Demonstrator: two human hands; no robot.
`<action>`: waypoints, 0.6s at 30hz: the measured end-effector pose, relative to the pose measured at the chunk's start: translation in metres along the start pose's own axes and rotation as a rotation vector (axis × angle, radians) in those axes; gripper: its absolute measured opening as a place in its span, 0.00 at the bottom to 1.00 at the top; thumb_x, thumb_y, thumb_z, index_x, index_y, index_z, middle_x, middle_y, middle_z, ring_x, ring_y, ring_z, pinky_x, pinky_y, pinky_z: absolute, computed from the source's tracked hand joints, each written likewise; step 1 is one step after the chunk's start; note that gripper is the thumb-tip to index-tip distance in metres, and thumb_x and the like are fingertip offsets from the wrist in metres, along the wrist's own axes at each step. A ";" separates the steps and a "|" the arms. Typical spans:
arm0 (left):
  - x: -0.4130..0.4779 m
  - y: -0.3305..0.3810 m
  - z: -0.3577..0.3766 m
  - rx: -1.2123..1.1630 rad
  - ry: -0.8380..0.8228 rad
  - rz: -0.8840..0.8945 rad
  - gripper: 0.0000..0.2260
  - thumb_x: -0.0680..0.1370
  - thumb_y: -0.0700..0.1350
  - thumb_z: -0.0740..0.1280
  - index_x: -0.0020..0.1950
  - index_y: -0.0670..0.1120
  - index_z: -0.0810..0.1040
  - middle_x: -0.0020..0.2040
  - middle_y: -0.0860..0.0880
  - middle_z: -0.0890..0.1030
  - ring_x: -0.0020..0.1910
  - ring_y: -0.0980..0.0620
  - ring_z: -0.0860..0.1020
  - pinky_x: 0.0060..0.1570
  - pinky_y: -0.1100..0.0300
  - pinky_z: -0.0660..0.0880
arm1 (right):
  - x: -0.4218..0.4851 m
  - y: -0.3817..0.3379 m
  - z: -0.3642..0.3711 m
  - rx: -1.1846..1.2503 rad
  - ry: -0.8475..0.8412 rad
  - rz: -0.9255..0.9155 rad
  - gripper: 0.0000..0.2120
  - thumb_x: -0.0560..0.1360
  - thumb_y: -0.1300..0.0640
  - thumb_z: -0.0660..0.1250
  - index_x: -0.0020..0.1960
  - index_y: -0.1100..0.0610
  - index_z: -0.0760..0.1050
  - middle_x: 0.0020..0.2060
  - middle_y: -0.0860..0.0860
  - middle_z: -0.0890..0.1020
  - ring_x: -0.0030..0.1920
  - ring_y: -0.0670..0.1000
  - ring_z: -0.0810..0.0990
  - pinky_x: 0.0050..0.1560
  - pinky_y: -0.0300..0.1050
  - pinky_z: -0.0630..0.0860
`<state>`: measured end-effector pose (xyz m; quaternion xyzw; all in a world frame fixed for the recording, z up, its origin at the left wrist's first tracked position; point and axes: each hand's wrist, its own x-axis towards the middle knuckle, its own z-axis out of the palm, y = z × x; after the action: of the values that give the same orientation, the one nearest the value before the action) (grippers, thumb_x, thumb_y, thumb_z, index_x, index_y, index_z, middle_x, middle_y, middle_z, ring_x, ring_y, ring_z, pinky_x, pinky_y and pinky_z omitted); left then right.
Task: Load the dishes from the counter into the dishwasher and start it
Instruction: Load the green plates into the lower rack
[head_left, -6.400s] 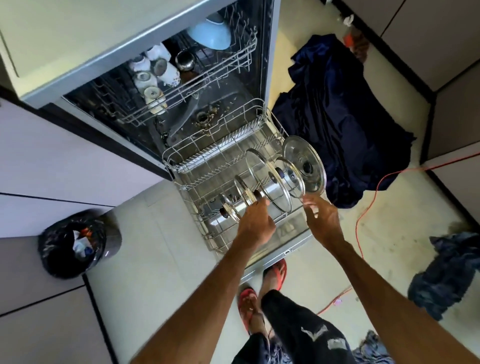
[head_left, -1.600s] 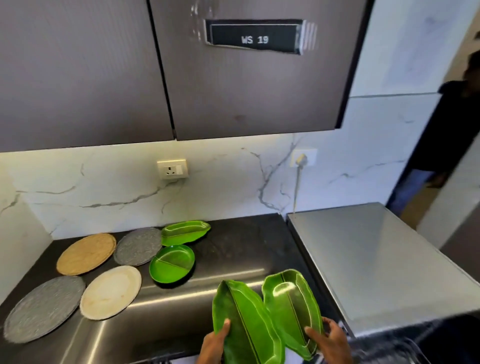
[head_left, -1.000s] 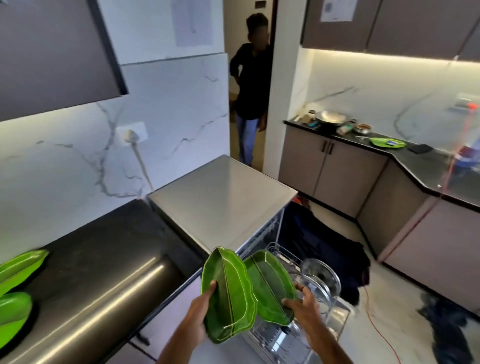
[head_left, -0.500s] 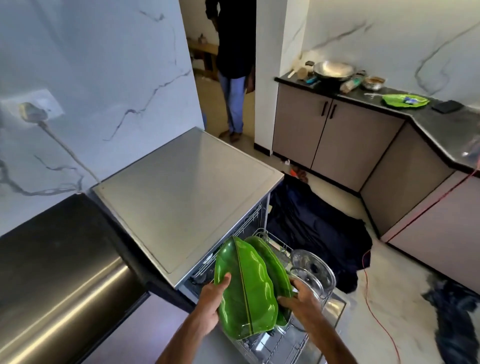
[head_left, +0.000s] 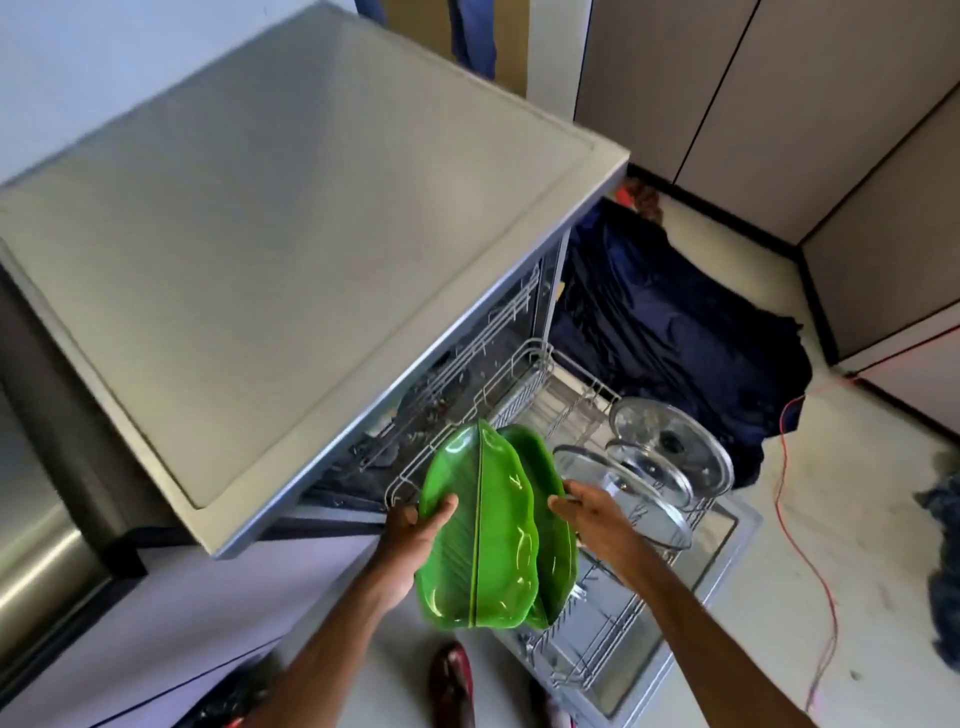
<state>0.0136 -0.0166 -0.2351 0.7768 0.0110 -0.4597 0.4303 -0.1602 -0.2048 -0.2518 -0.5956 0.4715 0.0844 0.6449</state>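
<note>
rear green plate (head_left: 545, 499) half hidden, bystander's legs (head_left: 470, 36) cropped

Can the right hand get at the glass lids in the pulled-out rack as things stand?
Probably not yet: the right hand is right beside the glass lids, nothing between, but it is holding a green leaf plate.

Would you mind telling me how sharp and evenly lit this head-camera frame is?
Head view: wide-angle bending curves the dishwasher top; soft motion blur throughout; daylight glare washes out the floor; the front green leaf plate stays readable, with small highlights.
</note>
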 end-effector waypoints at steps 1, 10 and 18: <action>0.012 -0.013 0.000 0.026 0.003 0.011 0.25 0.70 0.59 0.75 0.56 0.41 0.82 0.41 0.48 0.83 0.41 0.50 0.79 0.39 0.61 0.73 | 0.014 0.010 0.005 -0.057 0.000 0.003 0.07 0.80 0.63 0.66 0.56 0.60 0.81 0.48 0.59 0.86 0.46 0.54 0.86 0.44 0.46 0.82; 0.088 -0.101 -0.019 0.329 0.278 -0.092 0.17 0.82 0.53 0.64 0.46 0.40 0.77 0.48 0.33 0.82 0.50 0.34 0.81 0.42 0.48 0.75 | 0.068 0.085 0.038 -0.410 0.454 0.101 0.20 0.79 0.50 0.64 0.68 0.57 0.75 0.60 0.61 0.79 0.59 0.64 0.78 0.59 0.57 0.76; 0.125 -0.104 -0.021 0.304 0.225 -0.201 0.16 0.70 0.41 0.61 0.56 0.42 0.78 0.56 0.39 0.82 0.55 0.38 0.81 0.52 0.40 0.81 | 0.080 0.075 0.045 -0.575 0.439 0.076 0.17 0.81 0.55 0.63 0.66 0.62 0.72 0.56 0.61 0.81 0.49 0.58 0.80 0.49 0.47 0.76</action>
<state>0.0574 0.0154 -0.3900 0.8740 0.0672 -0.4073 0.2563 -0.1446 -0.1826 -0.3676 -0.7386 0.5774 0.1077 0.3310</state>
